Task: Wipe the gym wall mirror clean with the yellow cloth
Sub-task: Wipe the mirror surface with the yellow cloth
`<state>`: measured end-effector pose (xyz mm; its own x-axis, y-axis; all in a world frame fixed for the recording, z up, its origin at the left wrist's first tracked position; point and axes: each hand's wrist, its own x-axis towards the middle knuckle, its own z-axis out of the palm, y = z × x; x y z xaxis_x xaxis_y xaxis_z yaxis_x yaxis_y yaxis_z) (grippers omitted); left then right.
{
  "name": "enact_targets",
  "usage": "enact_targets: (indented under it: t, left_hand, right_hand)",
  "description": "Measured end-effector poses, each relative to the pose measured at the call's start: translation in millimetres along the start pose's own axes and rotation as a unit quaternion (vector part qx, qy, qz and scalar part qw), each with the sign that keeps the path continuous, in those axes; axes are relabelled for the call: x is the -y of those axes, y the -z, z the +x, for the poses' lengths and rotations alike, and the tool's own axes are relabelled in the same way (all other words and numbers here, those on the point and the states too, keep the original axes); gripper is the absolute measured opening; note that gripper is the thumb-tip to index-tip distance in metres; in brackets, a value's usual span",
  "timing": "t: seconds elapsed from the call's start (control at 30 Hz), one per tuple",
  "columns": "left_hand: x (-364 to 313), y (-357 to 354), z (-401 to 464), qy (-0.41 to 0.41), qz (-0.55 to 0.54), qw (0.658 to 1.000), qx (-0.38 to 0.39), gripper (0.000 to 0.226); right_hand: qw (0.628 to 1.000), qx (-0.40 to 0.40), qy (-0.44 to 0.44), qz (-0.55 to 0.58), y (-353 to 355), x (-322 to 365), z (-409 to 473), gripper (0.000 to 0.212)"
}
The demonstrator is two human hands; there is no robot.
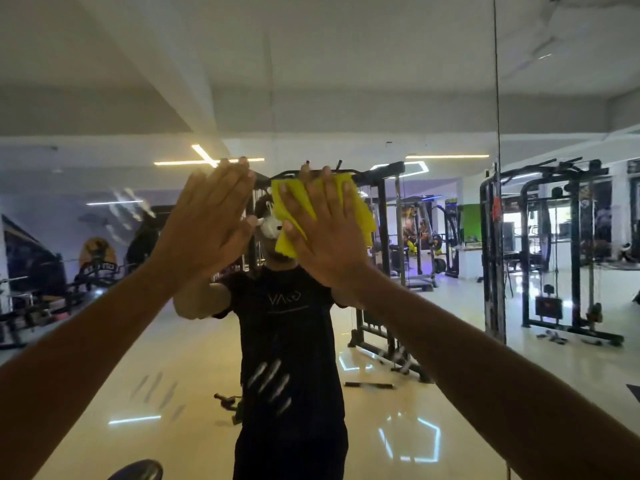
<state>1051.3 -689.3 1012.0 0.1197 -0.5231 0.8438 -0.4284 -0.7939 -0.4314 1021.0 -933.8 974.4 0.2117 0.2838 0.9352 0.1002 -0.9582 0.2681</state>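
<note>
- Two bare forearms rise from the lower corners and converge at mid-frame, both reaching up and forward to the glass.
- Left hand [211, 223]: fingers straight and held close together, pointing up and slightly rightward, palm flat toward the mirror [433, 98] with nothing in it; its fingertips meet their own reflection, so it appears to touch the glass.
- Right hand [325, 233]: fingers straight and spread, tilted up and leftward, palm pressing the yellow cloth [360, 209] flat against the mirror (no finger curls round the cloth).
- Yellow cloth: bright yellow, rumpled, roughly rectangular; it lies under the right palm at about head height and shows beyond the hand on the left, the top and the right.
- Mirror surface: several pale smears [268, 382] in parallel streaks lie on the glass below the hands, lower centre; fainter streaks [156, 393] sit to their left, and another patch [130, 206] lies at the upper left.
- A dark vertical seam [497, 133] divides the mirror panels on the right.
- Reflection, near: a person in a dark T-shirt [287, 323] stands facing the glass, the head largely hidden behind the hands and cloth.
- Reflection, far: a glossy pale floor [194, 358], black cable machines [554, 254] and weight racks, and strip lights [446, 156] on a white ceiling.
</note>
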Motion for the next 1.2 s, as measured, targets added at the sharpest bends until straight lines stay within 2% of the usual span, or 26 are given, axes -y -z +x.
enact_targets:
  t: [0.07,0.13,0.23,0.3,0.33,0.4,0.47,0.5,0.6,0.67,0.77,0.83,0.87,0.97,1.03,1.13,1.2]
  left_hand:
    - [2.2,-1.1,-2.0,-0.001,0.000,1.000,-0.004,0.071]
    - [4.3,-0.3,-3.8,-0.007,0.005,1.000,0.003,0.070]
    - [11.0,1.7,-3.8,-0.018,0.005,1.000,-0.003,0.067]
    - [14.3,3.7,-1.7,-0.027,0.001,1.000,-0.011,0.065]
    - [15.7,4.2,-2.3,-0.031,-0.004,0.999,-0.015,0.064]
    - [19.4,4.4,-5.1,-0.037,-0.019,0.999,-0.025,0.063]
    - [24.1,5.1,-6.0,-0.040,-0.026,0.999,-0.026,0.062]
    - [27.3,4.9,-6.0,-0.042,-0.025,0.998,-0.026,0.061]
    - [33.8,2.1,-5.5,-0.052,-0.016,0.998,-0.024,0.062]
    - [35.8,-1.1,-6.3,-0.060,-0.005,0.998,-0.034,0.062]
    - [37.0,-4.9,-6.3,-0.068,0.003,0.997,-0.046,0.062]
    - [35.2,-6.9,-5.6,-0.067,-0.002,0.997,-0.034,0.063]
    - [35.1,-7.6,-5.7,-0.064,-0.005,0.998,-0.028,0.063]
    - [37.7,-7.9,-5.1,-0.061,-0.015,0.998,-0.020,0.065]
    - [38.9,-7.2,-4.8,-0.064,-0.022,0.997,-0.023,0.065]
    - [37.8,-7.6,-6.2,-0.061,-0.026,0.998,-0.024,0.065]
    - [36.3,-8.5,-8.5,-0.064,-0.024,0.997,-0.019,0.065]
  right_hand:
    - [0.996,0.022,0.082,-0.003,-4.8,5.5,-22.5,0.065]
    - [0.996,0.001,0.090,-0.001,-2.0,-15.5,-8.6,0.063]
    - [0.998,-0.037,-0.046,-0.004,4.7,-32.8,29.5,0.062]
    - [0.994,-0.042,-0.098,0.003,0.7,-9.9,30.3,0.063]
    - [0.997,-0.034,-0.073,0.007,-3.2,8.8,20.0,0.064]
    - [0.999,0.005,0.037,0.010,-11.1,35.4,-12.3,0.064]
    - [0.995,0.023,0.096,0.013,-10.5,23.1,-20.7,0.062]
    - [0.997,0.009,0.077,0.017,-7.0,10.9,-13.7,0.061]
    - [0.995,-0.033,-0.091,0.031,1.4,-8.7,12.9,0.061]
    - [0.991,-0.030,-0.131,0.026,-4.0,13.5,11.1,0.062]
    - [1.000,0.024,0.000,0.017,-12.3,47.1,-25.5,0.063]
    - [0.998,0.038,0.051,0.009,-10.4,30.5,-32.2,0.061]
    - [0.999,0.026,0.030,0.008,-6.6,17.9,-24.7,0.061]
    - [0.992,-0.026,-0.118,0.028,0.4,-1.0,2.4,0.061]
    - [0.988,-0.039,-0.145,0.025,-4.1,20.5,-0.9,0.062]
    - [0.998,0.015,-0.049,0.042,-15.8,55.7,-40.2,0.064]
    - [0.998,0.041,0.018,0.037,-16.1,48.6,-59.2,0.064]
